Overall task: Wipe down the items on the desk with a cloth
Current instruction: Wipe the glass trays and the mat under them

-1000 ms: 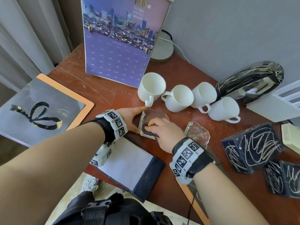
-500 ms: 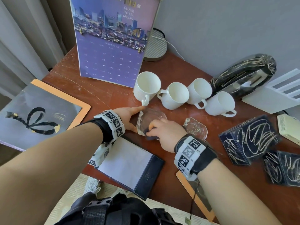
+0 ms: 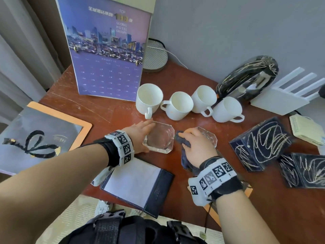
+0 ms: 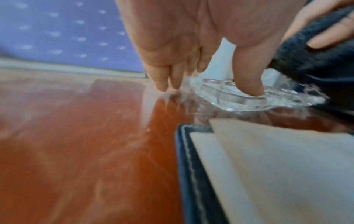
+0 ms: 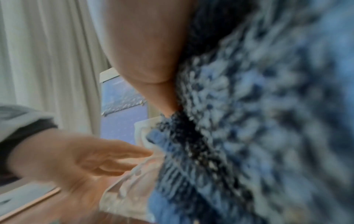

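A clear glass dish (image 3: pixel 159 140) lies on the red-brown desk (image 3: pixel 109 111). My left hand (image 3: pixel 140 134) lies against its left side, fingers straight along the far edge and thumb on the near rim. The left wrist view shows that thumb pressing the glass dish (image 4: pixel 229 97). My right hand (image 3: pixel 197 145) grips a bunched dark blue cloth (image 3: pixel 181 138) and lies over a second glass dish (image 3: pixel 210 136), just right of the first. The cloth (image 5: pixel 249 121) fills the right wrist view, where the left hand (image 5: pixel 76 159) touches the first dish (image 5: pixel 130 189).
Several white mugs (image 3: pixel 177 106) stand right behind the dishes. A purple calendar (image 3: pixel 109 55) stands at the back left. A notepad in a dark folder (image 3: pixel 137 184) lies at the front edge. Dark patterned boxes (image 3: pixel 260 147), a kettle (image 3: pixel 246 80) and a white router (image 3: pixel 288 95) crowd the right.
My right hand has carried the cloth off the first dish and rightward onto the second dish. The first dish now lies uncovered, with my left hand still beside it.
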`<state>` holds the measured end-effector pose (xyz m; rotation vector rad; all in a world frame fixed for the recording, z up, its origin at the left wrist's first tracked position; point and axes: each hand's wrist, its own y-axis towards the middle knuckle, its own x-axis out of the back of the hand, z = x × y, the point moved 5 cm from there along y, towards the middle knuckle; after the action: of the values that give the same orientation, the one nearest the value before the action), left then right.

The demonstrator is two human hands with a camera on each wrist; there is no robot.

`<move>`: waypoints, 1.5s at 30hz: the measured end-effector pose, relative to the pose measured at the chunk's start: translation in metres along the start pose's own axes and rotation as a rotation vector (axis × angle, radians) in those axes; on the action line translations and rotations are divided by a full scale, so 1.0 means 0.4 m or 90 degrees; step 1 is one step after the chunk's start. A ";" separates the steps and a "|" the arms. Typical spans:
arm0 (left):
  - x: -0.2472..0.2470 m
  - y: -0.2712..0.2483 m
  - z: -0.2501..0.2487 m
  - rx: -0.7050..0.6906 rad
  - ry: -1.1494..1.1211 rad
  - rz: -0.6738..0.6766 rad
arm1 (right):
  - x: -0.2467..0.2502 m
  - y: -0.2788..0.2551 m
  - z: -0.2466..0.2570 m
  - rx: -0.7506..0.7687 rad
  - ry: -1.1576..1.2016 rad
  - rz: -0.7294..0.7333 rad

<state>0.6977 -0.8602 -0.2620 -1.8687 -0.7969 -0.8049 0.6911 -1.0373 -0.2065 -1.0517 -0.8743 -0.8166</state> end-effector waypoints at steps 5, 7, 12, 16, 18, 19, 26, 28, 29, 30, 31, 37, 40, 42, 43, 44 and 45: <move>-0.015 0.029 -0.075 -0.094 0.220 0.030 | 0.017 -0.053 -0.025 -0.040 0.055 -0.030; -0.017 0.039 -0.084 -0.079 0.242 0.033 | 0.019 -0.071 -0.027 -0.042 0.063 -0.044; -0.039 0.055 -0.097 -0.042 0.286 0.053 | 0.027 -0.108 -0.060 -0.094 0.161 -0.111; -0.037 0.053 -0.120 -0.020 0.294 0.082 | 0.018 -0.134 -0.079 -0.130 0.183 -0.111; -0.022 0.051 -0.142 -0.033 0.278 0.079 | 0.015 -0.146 -0.084 -0.134 0.182 -0.105; -0.015 0.049 -0.151 -0.040 0.263 0.081 | 0.017 -0.153 -0.085 -0.134 0.186 -0.109; 0.040 0.003 -0.170 -0.097 -0.110 0.081 | 0.046 -0.189 -0.106 -0.149 0.234 -0.165; 0.080 -0.019 -0.173 -0.092 -0.245 0.014 | 0.061 -0.193 -0.113 -0.139 0.257 -0.208; 0.100 -0.029 -0.170 -0.078 -0.316 -0.016 | 0.071 -0.195 -0.113 -0.127 0.266 -0.238; 0.109 -0.031 -0.159 -0.059 -0.407 -0.040 | 0.083 -0.196 -0.112 -0.114 0.271 -0.270; 0.124 -0.040 -0.154 -0.048 -0.517 -0.065 | 0.095 -0.197 -0.108 -0.102 0.274 -0.299; 0.142 -0.065 -0.136 -0.033 -1.027 -0.058 | 0.160 -0.167 -0.035 -0.033 0.295 -0.359; 0.140 -0.063 -0.128 -0.044 -1.091 -0.041 | 0.193 -0.138 0.023 0.013 0.228 -0.369; 0.143 -0.070 -0.126 -0.059 -1.103 -0.027 | 0.206 -0.116 0.056 0.019 0.145 -0.360; 0.146 -0.074 -0.125 -0.065 -1.110 -0.022 | 0.208 -0.105 0.069 0.011 0.104 -0.342; 0.147 -0.075 -0.120 -0.067 -1.115 -0.022 | 0.206 -0.096 0.079 0.002 0.072 -0.319; 0.148 -0.077 -0.117 -0.068 -1.126 -0.024 | 0.203 -0.090 0.088 -0.004 0.051 -0.299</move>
<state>0.6982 -0.8803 -0.1828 -2.3541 -1.7528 1.1217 0.6863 -1.0259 -0.1118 -0.8204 -1.0680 -1.2437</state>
